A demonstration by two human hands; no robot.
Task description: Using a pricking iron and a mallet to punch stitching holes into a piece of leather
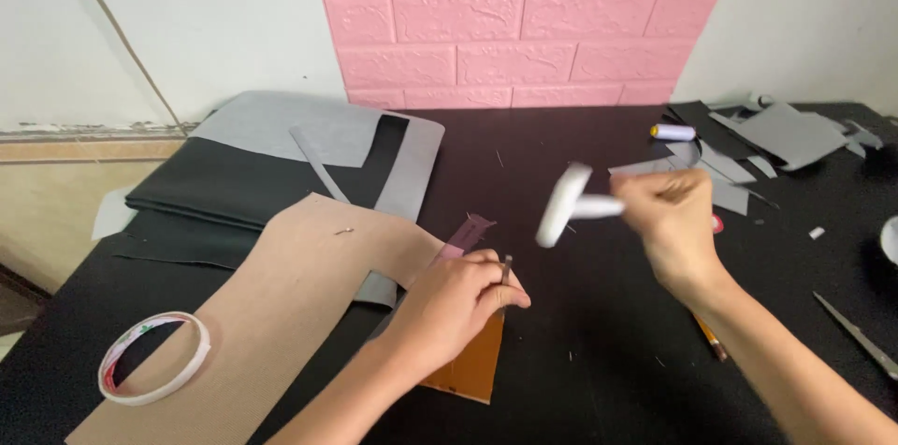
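My right hand (pixel 672 213) grips the handle of a white mallet (pixel 564 205), raised above the black table and blurred. My left hand (pixel 456 303) pinches a thin metal punch (pixel 506 269) upright between its fingertips. Under that hand lies an orange-brown leather piece (pixel 473 366). A narrow purple-grey strip (pixel 467 233) sticks out just beyond the fingers. The mallet head hangs a little above and to the right of the punch, apart from it.
A large tan cardboard pattern (pixel 281 295) lies at left with a roll of white tape (pixel 154 357) on it. Folded black and grey sheets (pixel 253 174) sit behind. Grey scraps (pixel 786 131), a thread spool (pixel 672 132), a pencil (pixel 711 337) and scissors (pixel 856 333) lie at right.
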